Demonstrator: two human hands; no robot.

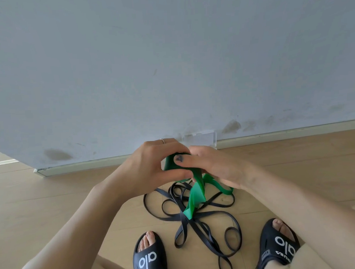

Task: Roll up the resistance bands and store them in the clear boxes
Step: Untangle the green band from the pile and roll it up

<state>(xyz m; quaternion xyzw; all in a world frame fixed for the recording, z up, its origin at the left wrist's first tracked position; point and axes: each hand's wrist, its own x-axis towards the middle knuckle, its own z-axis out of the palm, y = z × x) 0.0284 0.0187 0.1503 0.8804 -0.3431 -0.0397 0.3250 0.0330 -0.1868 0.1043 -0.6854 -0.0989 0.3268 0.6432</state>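
Head view: both hands, left hand (151, 165) and right hand (216, 169), grip the green band (195, 196); its loose end hangs toward the black bands (196, 224), bare floor (64, 198) left of them

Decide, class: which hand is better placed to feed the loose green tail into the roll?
Probably the right hand: the green band hangs loose just beneath it, while the left hand grips the rolled part.

Black bands (192, 220) on wooden floor (64, 198)
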